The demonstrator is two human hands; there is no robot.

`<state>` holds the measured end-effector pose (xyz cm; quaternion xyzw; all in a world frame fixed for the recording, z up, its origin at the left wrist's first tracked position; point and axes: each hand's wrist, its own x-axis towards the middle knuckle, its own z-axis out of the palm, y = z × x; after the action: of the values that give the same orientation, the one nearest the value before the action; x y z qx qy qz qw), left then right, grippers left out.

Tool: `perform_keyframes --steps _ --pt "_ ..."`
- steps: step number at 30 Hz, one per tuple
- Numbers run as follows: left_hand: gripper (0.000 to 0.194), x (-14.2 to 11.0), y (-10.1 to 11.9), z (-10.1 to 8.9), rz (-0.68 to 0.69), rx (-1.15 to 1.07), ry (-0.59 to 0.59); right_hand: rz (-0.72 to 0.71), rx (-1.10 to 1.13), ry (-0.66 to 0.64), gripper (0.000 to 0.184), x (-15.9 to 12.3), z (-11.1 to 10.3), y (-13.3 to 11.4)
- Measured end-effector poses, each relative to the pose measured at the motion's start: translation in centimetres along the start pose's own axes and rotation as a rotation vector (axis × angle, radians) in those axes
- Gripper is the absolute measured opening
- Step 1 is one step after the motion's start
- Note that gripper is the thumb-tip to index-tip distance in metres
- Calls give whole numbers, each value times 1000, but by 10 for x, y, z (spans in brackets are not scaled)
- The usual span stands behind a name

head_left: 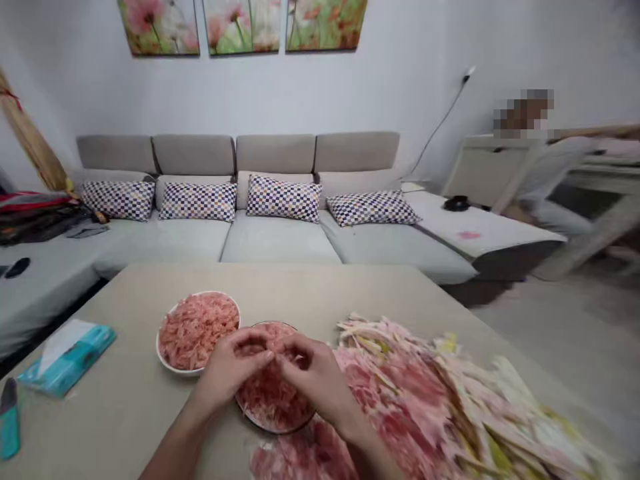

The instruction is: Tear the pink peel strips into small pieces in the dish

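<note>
My left hand and my right hand meet fingertip to fingertip above a dark-rimmed bowl of pink pomelo flesh. Both are closed in a pinch. A small bit of pink flesh seems to sit between the fingertips, mostly hidden by them. Left of the hands stands a white plate heaped with loose pink pomelo pieces. On the right, close to my right forearm, lies a wide pile of pomelo peel and pink membrane.
A blue tissue pack and a teal-handled knife lie on the table at the left. Behind it runs a grey sofa with checked cushions. At the far right a person sits near a white side table.
</note>
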<state>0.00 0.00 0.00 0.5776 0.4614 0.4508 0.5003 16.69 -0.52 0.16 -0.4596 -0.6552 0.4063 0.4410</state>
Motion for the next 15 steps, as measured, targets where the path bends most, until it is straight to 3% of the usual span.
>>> perform_keyframes --steps 15 --pt "28 0 -14 -1 -35 -282 -14 13 63 -14 19 4 -4 14"
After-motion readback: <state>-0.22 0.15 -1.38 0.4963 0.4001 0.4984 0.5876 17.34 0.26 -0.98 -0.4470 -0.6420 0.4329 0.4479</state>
